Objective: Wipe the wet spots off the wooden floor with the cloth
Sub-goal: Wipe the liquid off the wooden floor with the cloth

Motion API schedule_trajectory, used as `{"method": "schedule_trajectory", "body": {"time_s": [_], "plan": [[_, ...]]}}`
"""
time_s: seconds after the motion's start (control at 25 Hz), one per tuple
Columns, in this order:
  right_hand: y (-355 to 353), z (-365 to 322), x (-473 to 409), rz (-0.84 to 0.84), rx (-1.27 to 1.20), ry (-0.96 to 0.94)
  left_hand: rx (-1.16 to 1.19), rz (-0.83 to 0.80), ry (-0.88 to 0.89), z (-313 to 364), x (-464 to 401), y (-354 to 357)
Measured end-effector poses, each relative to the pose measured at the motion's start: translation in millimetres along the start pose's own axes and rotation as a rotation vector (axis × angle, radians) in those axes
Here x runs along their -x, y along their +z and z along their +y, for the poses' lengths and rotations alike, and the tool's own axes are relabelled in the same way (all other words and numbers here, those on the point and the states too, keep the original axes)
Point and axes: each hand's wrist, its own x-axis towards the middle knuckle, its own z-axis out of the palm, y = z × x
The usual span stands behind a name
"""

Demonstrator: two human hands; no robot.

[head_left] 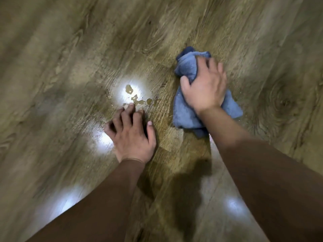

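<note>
Blue cloth point(185, 109) bunched on the wooden floor point(70, 58), gripped by the right hand point(204, 88).

The cloth is crumpled and terry-textured, lying right of the wet spots point(134, 96), which glint in a bright reflection. The left hand point(131, 135) holds nothing, its bent fingertips propped on the boards just beside the puddles. Brown sleeves cover both forearms. Grained planks spread unobstructed to every edge, blurred outward.

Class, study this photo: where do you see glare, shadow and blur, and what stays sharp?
Head view: white glare patches on the wooden floor, one over the wet spots; a dark shadow between the forearms; floor edges streaked with motion blur; the left hand, right hand and blue cloth stay fairly sharp.
</note>
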Motion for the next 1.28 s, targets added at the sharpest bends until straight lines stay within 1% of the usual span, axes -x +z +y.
{"method": "schedule_trajectory", "body": {"time_s": [0.16,0.28,0.36,0.44,0.52,0.6,0.64,0.68,0.72,0.76,0.84,0.88,0.92,1.0,1.12,1.2,1.28], "plan": [[7.8,-2.3,-0.3,0.057,0.052,-0.022,-0.018,0.023,-0.002,-2.7,-1.9,3.0],[4.9,-4.7,18.0,0.05,0.068,-0.062,-0.027,0.069,-0.004,-0.6,-0.8,2.3],[2.4,-7.2,48.3,0.052,0.065,-0.098,-0.022,0.079,-0.019,-1.3,1.4,-2.5],[-2.6,-11.5,88.8,0.061,0.052,-0.117,-0.033,0.055,-0.005,0.5,3.2,-11.9],[-5.1,-17.3,128.9,0.063,0.024,-0.144,-0.012,0.034,0.065,-10.3,11.7,-20.4],[-8.8,-21.0,163.2,0.033,-0.012,-0.161,0.062,-0.016,0.243,-39.8,33.8,-30.5],[-11.9,-23.9,183.0,0.005,-0.028,-0.17,0.076,-0.04,0.349,-63.0,48.7,-37.2],[-16.1,-27.3,204.3,-0.032,-0.038,-0.177,0.065,-0.059,0.413,-89.3,59.6,-44.1],[-20.8,-31.1,227.5,-0.072,-0.04,-0.189,0.031,-0.073,0.397,-117.3,63.7,-51.5],[-24.6,-35.9,247.9,-0.107,-0.038,-0.212,-0.013,-0.069,0.277,-141.6,59.8,-58.1],[-25.8,-44.8,277.6,-0.164,-0.021,-0.265,-0.038,-0.015,-0.118,-173.2,44.0,-58.3],[-25.5,-47.6,286.8,-0.191,-0.009,-0.279,-0.018,-0.013,-0.278,-178.8,37.5,-56.2],[-25.2,-47.7,292.2,-0.214,-0.006,-0.282,-0.004,-0.006,-0.349,-180.5,34.4,-52.7],[-20.4,-40.4,284.7,-0.225,0.006,-0.302,0.01,0.018,-0.321,-177.7,26.1,-42.1],[-18.1,-51.7,265.3,-0.193,-0.01,-0.435,-0.048,0.027,-0.316,-183.1,31.8,-39.0],[-10.2,-82.2,232.8,-0.155,-0.047,-0.493,-0.055,0.023,-0.329,-183.8,29.7,-40.4],[2.3,-128.7,187.8,-0.15,-0.08,-0.522,-0.058,0.025,-0.317,-182.0,30.1,-41.1]]}}
